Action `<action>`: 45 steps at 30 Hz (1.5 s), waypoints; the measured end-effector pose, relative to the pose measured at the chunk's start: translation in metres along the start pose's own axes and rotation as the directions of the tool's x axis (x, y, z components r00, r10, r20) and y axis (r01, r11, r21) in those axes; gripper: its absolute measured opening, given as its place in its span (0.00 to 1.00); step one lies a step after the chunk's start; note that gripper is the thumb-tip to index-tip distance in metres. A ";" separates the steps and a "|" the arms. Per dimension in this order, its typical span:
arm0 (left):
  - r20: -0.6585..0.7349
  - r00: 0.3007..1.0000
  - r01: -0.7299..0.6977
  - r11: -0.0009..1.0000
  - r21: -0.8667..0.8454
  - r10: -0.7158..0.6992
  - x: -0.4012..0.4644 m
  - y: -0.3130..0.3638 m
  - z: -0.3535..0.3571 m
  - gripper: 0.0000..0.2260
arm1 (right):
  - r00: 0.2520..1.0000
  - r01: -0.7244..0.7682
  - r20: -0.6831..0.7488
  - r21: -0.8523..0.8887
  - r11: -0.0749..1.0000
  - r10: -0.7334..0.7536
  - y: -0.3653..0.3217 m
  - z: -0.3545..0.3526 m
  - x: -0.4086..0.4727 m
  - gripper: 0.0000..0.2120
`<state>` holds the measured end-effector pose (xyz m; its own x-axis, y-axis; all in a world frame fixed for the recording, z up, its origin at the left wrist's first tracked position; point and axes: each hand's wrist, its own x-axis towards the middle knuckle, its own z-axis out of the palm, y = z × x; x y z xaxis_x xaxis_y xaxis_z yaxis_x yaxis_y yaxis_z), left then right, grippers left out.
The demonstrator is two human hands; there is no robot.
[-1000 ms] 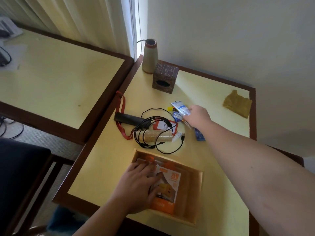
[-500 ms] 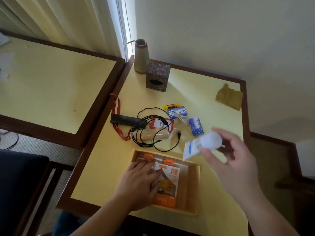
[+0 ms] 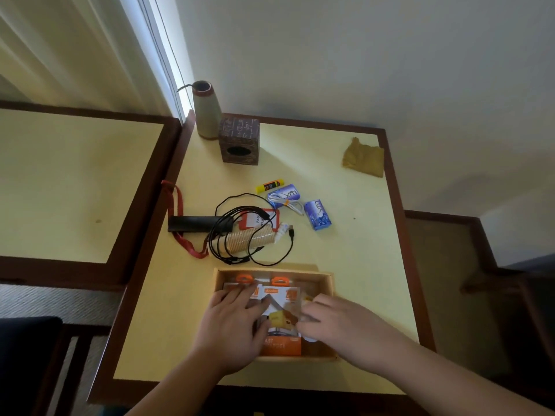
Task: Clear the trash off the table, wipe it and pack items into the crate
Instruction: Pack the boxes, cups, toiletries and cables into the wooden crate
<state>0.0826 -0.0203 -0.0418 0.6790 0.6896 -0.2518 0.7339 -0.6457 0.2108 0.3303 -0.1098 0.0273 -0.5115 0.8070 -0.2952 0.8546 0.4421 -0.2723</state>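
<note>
A wooden crate (image 3: 326, 277) sits at the near edge of the yellow table (image 3: 360, 250). Orange-and-white charger packs (image 3: 277, 292) lie inside it. My left hand (image 3: 231, 322) rests flat on the packs, fingers spread. My right hand (image 3: 339, 322) is palm down in the crate's right part, closed over a white tube (image 3: 310, 339) of which only a bit shows. Beyond the crate lie a black cable (image 3: 240, 232), a beige ribbed roll (image 3: 250, 240), a red badge holder (image 3: 258, 219), a black case (image 3: 195, 224), a glue stick (image 3: 269, 185) and two blue soap packets (image 3: 283, 194) (image 3: 317, 219).
A yellow-brown cloth (image 3: 364, 157) lies at the far right corner. A brown cube box (image 3: 239, 139) and a cone-shaped vase (image 3: 204, 112) stand at the far left by the wall. A second table (image 3: 75, 181) adjoins on the left; a dark chair (image 3: 27, 355) is below it.
My right hand lifted the white tube from among the blue packets, carried it toward me and lowered it into the crate. My left hand stayed on the packs.
</note>
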 end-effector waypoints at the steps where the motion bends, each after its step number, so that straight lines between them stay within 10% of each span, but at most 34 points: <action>1: -0.002 1.000 -0.002 1.000 0.003 0.002 0.000 0.000 0.000 0.21 | 1.000 -0.020 0.010 0.010 1.000 0.020 0.000 0.001 0.000 0.22; 12: -0.027 1.000 0.001 1.000 0.021 -0.001 0.001 0.002 0.002 0.23 | 0.894 -0.116 0.390 -0.270 0.956 0.219 -0.028 0.025 0.021 0.31; 20: -0.039 0.999 -0.011 1.000 0.016 0.011 -0.001 0.000 0.000 0.22 | 0.912 -0.255 0.291 -0.148 0.955 0.289 -0.034 0.005 0.019 0.19; 37: 0.015 1.000 0.000 1.000 0.001 0.000 0.000 0.002 -0.001 0.22 | 0.791 -0.605 0.234 0.159 0.780 0.565 -0.030 0.022 0.071 0.45; 45: -0.019 0.999 0.037 0.999 -0.021 -0.037 0.000 0.007 -0.006 0.23 | 0.828 -0.554 0.216 0.166 0.816 0.518 -0.030 0.023 0.068 0.37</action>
<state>0.0879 -0.0223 -0.0349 0.6513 0.7195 -0.2411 0.7588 -0.6126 0.2214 0.2678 -0.0776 -0.0057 -0.0003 0.8125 -0.5829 0.9658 -0.1510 -0.2110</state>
